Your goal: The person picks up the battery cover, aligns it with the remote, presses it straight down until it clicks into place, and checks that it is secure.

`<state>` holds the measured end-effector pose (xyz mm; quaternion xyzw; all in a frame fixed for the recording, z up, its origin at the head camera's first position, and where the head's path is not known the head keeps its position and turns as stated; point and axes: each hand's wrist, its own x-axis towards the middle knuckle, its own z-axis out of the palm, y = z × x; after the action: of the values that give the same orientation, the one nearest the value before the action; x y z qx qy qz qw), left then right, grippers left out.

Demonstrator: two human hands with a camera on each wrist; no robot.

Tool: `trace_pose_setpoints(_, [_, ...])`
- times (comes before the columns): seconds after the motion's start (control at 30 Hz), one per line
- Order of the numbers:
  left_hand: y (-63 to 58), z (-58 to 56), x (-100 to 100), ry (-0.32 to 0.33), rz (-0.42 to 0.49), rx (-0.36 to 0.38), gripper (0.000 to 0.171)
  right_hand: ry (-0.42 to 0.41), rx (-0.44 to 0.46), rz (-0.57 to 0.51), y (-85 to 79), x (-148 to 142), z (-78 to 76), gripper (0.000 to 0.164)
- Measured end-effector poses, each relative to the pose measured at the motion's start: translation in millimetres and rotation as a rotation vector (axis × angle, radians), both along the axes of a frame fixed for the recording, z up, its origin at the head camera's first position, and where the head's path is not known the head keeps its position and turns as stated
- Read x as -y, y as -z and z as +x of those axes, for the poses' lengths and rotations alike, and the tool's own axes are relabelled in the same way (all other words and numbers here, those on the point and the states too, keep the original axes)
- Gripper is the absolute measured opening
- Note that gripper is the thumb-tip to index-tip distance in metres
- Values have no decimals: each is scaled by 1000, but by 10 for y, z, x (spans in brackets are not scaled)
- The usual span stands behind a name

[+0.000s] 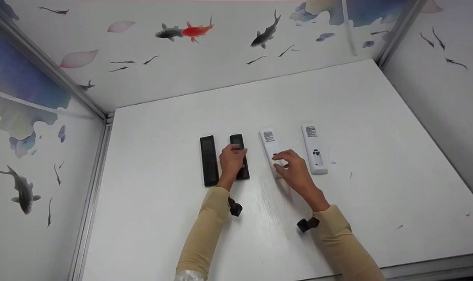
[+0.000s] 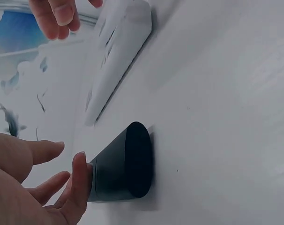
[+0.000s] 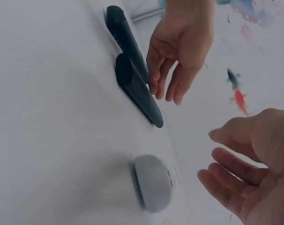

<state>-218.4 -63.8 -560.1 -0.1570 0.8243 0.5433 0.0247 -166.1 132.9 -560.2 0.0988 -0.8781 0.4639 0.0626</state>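
Note:
Two black remote controls lie side by side: the outer one (image 1: pixel 209 160) at left, the inner one (image 1: pixel 243 173) under my left hand (image 1: pixel 232 160). That hand's fingers are loosely bent, fingertips right at the inner black remote's side in the left wrist view, thumb apart. My right hand (image 1: pixel 296 171) hovers over a white remote control (image 1: pixel 269 142), thumb and fingers spread with a gap between them. The hand partly hides this remote's lower half. A second white remote control (image 1: pixel 311 150) lies farther right, back up, showing a printed label and an uncovered battery compartment.
A small thin white piece (image 1: pixel 333 155) lies right of the outer white remote. The white table (image 1: pixel 162 218) is bordered by printed panels (image 1: pixel 228 58) at the back and sides. Small dark specks (image 1: pixel 400 226) mark its right part.

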Motion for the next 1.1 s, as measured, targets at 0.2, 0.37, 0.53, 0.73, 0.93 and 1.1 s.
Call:
trace_pose_setpoints(0.2, [14,-3,-231,19,62,-2,35,35,-25,63,37,-194,-60,21])
trace_pose_setpoints(0.37, [8,-13,-423,37,69,13,33,52,-3,101,87,-306,-103,22])
trace_pose_setpoints(0.53, [50,-74,-571,25,22,5,28,69,27,182,114,-377,-130,23])
trace_pose_setpoints(0.73, [139,-138,-682,-19,-12,-31,25,64,-1,284,154,-446,-171,25])
trace_pose_setpoints(0.93, [142,-199,-763,-3,-90,33,41,37,-20,393,198,-488,-200,28])
trace_pose_setpoints(1.1, [132,-235,-803,40,-163,78,53,1,7,454,202,-470,-209,32])
